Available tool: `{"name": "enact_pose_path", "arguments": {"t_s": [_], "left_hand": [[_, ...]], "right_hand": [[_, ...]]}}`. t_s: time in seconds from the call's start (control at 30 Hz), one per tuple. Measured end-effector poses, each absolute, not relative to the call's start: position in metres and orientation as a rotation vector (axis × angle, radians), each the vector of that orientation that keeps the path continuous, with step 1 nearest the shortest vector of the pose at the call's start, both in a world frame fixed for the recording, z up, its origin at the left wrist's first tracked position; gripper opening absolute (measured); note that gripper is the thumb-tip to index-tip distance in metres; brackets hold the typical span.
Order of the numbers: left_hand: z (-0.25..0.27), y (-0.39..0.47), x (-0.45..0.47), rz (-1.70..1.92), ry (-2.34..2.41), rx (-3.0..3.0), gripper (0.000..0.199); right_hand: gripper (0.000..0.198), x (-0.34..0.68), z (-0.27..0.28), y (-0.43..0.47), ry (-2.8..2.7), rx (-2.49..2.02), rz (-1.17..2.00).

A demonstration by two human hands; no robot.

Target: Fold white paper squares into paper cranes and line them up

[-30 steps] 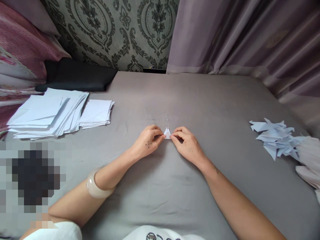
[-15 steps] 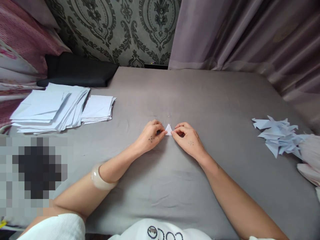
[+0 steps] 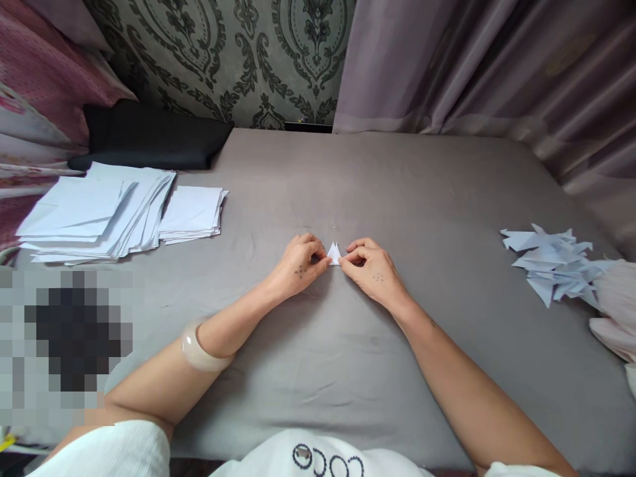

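A small folded piece of white paper (image 3: 334,255) is held just above or on the grey sheet, with two narrow points facing away from me. My left hand (image 3: 304,264) pinches its left corner between thumb and fingers. On the opposite side, my right hand (image 3: 371,268) grips the right corner the same way. Both fingertips hide the paper's lower corners. A pale bangle (image 3: 201,351) sits on my left forearm.
At the left lie a stack of large white sheets (image 3: 106,212) and a smaller stack of paper squares (image 3: 193,211). Behind them is a black folded item (image 3: 154,136). A pile of folded paper shapes (image 3: 554,262) rests at the right, beside pale pink fabric (image 3: 619,305).
The paper's top now shows two separate points with a gap between them. Both hands keep their pinch at its corners, and the view has shifted slightly.
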State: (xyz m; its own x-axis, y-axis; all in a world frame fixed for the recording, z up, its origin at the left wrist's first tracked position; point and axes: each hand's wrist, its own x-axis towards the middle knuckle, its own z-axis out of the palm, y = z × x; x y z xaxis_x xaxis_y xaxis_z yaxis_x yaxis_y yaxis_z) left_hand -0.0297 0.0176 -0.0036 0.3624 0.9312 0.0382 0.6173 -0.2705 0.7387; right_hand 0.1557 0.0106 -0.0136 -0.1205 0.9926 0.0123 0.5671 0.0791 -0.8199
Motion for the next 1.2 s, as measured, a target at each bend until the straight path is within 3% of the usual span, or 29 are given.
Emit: {"name": "enact_pose_path", "arguments": {"t_s": [0.9, 1.07, 1.2], "left_hand": [[-0.015, 0.02, -0.032, 0.614, 1.364, 2.235, 0.016], [-0.009, 0.017, -0.029, 0.642, 1.262, 2.401, 0.011], [-0.007, 0.012, -0.025, 0.584, 1.155, 2.558, 0.025]], "right_hand": [[0.016, 0.158, -0.014, 0.01, -1.9, -1.503, 0.83], [0.002, 0.162, -0.016, 0.009, -1.951, -1.422, 0.755], [0.017, 0.158, -0.013, 0.001, -2.071, -1.285, 0.606]]}}
